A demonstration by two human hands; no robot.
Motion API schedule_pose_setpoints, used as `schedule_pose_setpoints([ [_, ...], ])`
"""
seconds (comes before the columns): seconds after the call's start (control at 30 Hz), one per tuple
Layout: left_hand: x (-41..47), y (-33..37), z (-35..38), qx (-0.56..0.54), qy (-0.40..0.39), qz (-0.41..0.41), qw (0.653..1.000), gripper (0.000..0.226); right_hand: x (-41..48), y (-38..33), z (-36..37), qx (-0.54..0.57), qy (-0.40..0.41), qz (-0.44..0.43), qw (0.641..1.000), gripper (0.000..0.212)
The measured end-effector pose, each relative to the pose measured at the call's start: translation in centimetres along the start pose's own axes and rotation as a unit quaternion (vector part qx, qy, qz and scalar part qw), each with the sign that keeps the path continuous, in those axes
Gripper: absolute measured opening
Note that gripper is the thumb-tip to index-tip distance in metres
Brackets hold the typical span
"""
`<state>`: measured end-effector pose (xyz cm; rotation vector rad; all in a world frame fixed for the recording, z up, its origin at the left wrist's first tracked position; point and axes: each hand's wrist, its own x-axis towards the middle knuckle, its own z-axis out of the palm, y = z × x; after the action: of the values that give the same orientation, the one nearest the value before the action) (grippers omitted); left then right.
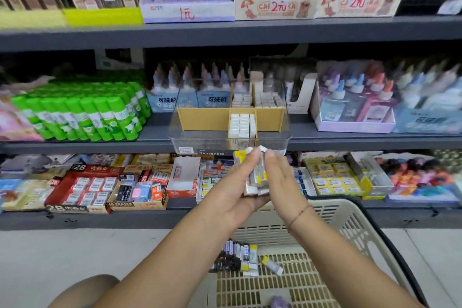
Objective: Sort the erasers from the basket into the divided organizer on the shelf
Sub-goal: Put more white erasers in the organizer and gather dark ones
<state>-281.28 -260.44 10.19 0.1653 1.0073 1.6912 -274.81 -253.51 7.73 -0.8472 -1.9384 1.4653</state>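
The left hand lay open, fingers straight, cradling a bundle of white erasers in clear wrappers with yellow bands. The right hand pressed flat against them. They hung just before the clear organizer, above the basket.

Counts at the shelves

Two hands: left hand, right hand. One basket. One organizer, with three front compartments, one of them filled with erasers. One loose eraser in the basket. Three shelves. Glue sticks: too many to count.
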Motion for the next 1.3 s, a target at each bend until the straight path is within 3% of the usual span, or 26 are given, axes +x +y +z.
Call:
schedule_pose_setpoints([
  [0.23, 0.4, 0.5, -0.6, -0.036, 0.0, -0.032, 0.999, 0.033, 1.2, -0.7, -0.4, 0.124, 0.007, -0.025, 0.992, 0.013],
  [0.4, 0.7, 1.3, -0.5, -0.056, 0.007, -0.035, 0.998, 0.039, 1.4, -1.5, -0.7, 0.111, 0.007, -0.033, 0.993, 0.009],
  [0.5, 0.9, 1.6, -0.6, -0.054, 0.014, -0.03, 0.998, 0.026, 1.8, -2.0, -1.5, 0.061, -0.025, -0.043, 0.997, 0.009],
  [0.6, 1.1, 1.8, -0.7, -0.031, 0.032, -0.033, 0.998, 0.029, 2.3, -2.3, -2.2, -0.001, -0.051, -0.028, 0.998, 0.017],
  [0.7, 1.2, 2.1, -0.7, -0.014, 0.035, -0.035, 0.999, 0.027, 2.7, -3.3, -2.7, 0.033, -0.104, 0.011, 0.994, 0.025],
  [0.83, 0.9, 3.2, -0.5, -0.011, 0.03, -0.022, 0.999, 0.017, 4.1, -5.6, -4.0, 0.06, -0.179, 0.035, 0.981, 0.013],
  [1.07, 0.3, 5.4, -1.4, -0.059, 0.039, -0.013, 0.997, 0.022, 10.5, -6.9, -8.0, -0.139, -0.067, -0.048, 0.987, 0.007],
  [1.3, 0.6, 5.8, -1.7, -0.068, 0.054, -0.019, 0.996, 0.022, 14.4, -5.2, -6.7, -0.436, -0.04, -0.151, 0.886, 0.01],
])
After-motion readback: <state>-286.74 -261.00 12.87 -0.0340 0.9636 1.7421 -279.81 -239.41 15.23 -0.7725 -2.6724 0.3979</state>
